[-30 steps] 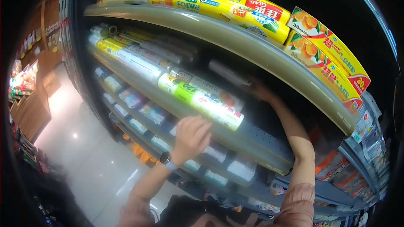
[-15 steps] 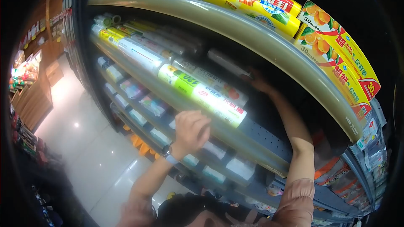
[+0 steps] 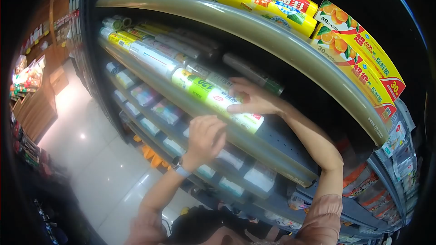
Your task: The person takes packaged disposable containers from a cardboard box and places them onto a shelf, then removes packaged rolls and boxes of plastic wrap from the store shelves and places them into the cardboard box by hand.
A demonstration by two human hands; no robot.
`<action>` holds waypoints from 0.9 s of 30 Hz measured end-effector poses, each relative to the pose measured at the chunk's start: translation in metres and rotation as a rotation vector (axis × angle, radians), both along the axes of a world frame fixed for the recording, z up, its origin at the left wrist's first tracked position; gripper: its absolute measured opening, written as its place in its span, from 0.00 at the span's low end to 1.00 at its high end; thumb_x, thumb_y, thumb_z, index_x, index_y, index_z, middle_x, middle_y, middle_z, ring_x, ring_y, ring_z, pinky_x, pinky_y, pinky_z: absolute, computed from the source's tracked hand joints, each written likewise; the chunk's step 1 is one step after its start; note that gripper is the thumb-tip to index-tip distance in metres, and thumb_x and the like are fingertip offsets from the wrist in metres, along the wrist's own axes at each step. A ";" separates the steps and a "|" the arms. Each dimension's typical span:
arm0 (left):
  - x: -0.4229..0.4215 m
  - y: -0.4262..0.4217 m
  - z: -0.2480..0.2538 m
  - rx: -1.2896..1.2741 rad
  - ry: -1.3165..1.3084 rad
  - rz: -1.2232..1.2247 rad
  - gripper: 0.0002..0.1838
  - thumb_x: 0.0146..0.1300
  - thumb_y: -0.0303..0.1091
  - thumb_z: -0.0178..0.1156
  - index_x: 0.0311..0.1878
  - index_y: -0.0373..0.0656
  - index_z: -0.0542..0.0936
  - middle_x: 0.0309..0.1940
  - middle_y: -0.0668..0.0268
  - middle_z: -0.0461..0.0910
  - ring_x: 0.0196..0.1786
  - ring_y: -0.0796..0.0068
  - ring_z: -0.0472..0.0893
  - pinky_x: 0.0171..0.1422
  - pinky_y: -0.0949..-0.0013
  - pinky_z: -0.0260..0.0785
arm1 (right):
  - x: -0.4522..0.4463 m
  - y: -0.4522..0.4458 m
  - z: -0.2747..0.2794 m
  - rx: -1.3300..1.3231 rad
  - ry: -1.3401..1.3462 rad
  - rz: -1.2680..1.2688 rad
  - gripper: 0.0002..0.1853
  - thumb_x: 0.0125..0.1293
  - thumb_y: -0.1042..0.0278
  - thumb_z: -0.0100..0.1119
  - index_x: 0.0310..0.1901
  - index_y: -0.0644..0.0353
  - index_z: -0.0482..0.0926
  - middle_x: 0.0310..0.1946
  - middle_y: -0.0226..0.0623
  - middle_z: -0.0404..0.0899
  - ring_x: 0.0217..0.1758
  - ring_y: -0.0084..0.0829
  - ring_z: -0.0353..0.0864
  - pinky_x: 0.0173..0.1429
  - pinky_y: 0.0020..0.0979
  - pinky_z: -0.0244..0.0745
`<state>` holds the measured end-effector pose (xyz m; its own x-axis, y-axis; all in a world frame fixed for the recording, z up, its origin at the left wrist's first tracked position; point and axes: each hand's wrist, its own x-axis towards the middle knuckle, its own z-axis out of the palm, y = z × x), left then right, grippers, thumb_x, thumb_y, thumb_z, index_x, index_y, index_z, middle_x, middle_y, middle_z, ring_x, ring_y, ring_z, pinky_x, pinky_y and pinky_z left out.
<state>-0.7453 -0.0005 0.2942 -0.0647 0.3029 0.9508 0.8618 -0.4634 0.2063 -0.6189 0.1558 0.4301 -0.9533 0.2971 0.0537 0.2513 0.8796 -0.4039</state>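
Right hand (image 3: 254,100) at the green-and-white bag roll (image 3: 200,87), thumb and fingers spread over its near end; left hand (image 3: 206,138) half curled by the shelf edge (image 3: 272,156), yellow Glad rolls (image 3: 254,2) stacked above!

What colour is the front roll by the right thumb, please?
The roll is green and white; head view.

Pale, glossy floor tiles (image 3: 97,168) with thin joints run along the left, mirroring small bright spots and a long streak of light. Beyond them stands brown wooden shelving (image 3: 59,2), lined with small goods, and below it a slatted wooden display stand (image 3: 32,104) under warm, strong light. A dark metal shelving unit (image 3: 93,45) fills the middle, its tiers edged by curved translucent strips (image 3: 236,25). Deep shadow gathers between tiers and around the view's rounded border.
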 end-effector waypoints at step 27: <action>0.033 -0.052 -0.003 -0.476 -0.639 -0.912 0.42 0.54 0.31 0.66 0.68 0.32 0.55 0.57 0.53 0.69 0.58 0.62 0.72 0.63 0.61 0.63 | 0.051 -0.123 0.034 0.402 0.228 -0.187 0.31 0.37 0.43 0.71 0.40 0.59 0.83 0.65 0.62 0.58 0.61 0.56 0.66 0.61 0.44 0.65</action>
<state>-0.7122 -0.0523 0.2908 -0.0621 0.7931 0.6059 -0.0619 -0.6090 0.7908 -0.5682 0.0331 0.4645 -0.8364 0.3748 0.4000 0.3646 0.9253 -0.1047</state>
